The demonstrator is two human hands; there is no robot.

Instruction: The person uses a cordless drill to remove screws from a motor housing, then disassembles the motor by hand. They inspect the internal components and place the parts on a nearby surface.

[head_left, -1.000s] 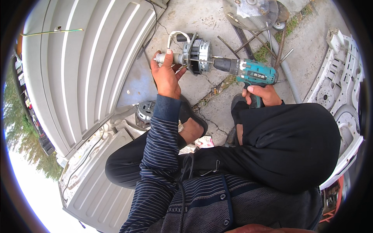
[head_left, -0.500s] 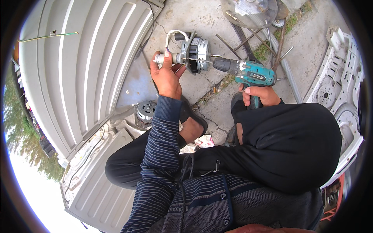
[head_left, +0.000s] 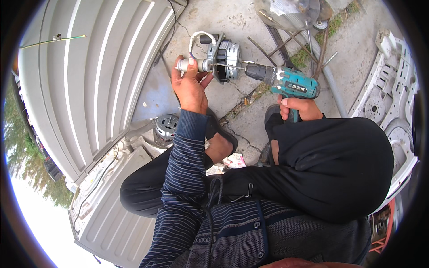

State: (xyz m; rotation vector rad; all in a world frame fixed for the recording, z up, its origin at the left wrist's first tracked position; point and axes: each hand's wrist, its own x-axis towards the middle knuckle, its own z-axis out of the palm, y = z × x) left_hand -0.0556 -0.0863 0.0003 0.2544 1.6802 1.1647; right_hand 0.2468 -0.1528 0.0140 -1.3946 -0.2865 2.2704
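An electric motor [head_left: 229, 60] with a silver ribbed body lies on the concrete, a white cable looping over its flange. My left hand [head_left: 191, 85] closes around a white cylindrical sleeve [head_left: 193, 65] at the motor's left side, thumb on top. In my right hand [head_left: 300, 108] is a teal and black cordless drill [head_left: 292, 83], gripped by its handle and pointing left. From its chuck a long thin metal rod [head_left: 237, 67] runs along the motor's near side toward the sleeve. The fingers under the sleeve are partly hidden.
A second motor [head_left: 166, 127] sits beside my left knee. To the left stands a large ribbed grey panel [head_left: 96, 85]. Metal legs [head_left: 282, 46] and a grey corrugated hose [head_left: 333, 87] lie beyond the drill. A white perforated metal frame [head_left: 388, 96] borders the right.
The view has shifted very slightly. Both hands keep their holds, with the drill, rod and motor in nearly the same arrangement.
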